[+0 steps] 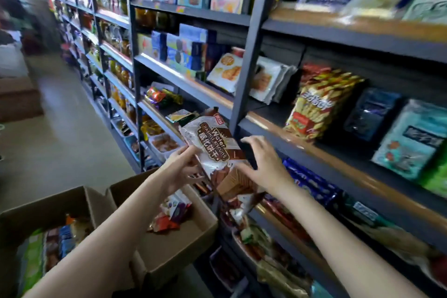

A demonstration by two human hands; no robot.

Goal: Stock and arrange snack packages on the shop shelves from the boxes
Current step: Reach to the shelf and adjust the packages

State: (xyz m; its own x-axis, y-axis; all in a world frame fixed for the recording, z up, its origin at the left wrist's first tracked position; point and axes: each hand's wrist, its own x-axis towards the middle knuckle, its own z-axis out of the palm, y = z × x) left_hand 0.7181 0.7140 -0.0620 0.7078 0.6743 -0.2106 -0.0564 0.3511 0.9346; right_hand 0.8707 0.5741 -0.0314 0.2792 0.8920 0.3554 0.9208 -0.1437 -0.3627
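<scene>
A brown-and-white wafer biscuit package (pixel 212 147) is held up in front of the dark shelf unit (pixel 244 94), tilted with its top toward the upper left. My left hand (pixel 180 169) grips its left edge with curled fingers. My right hand (pixel 262 164) is at its right lower side with fingers spread and straight, touching or almost touching the pack. Below my arms stand two open cardboard boxes: the nearer right one (pixel 193 237) holds a few snack packs, the left one (pixel 48 210) is filled with several packs.
Shelves run from the far left to the right edge, stocked with biscuit boxes (pixel 191 48), a fries-print bag (pixel 314 109), blue and teal bags (pixel 411 138) and blue-wrapped packs (pixel 312 181) one shelf down. The aisle floor (pixel 60 133) stretches away on the left.
</scene>
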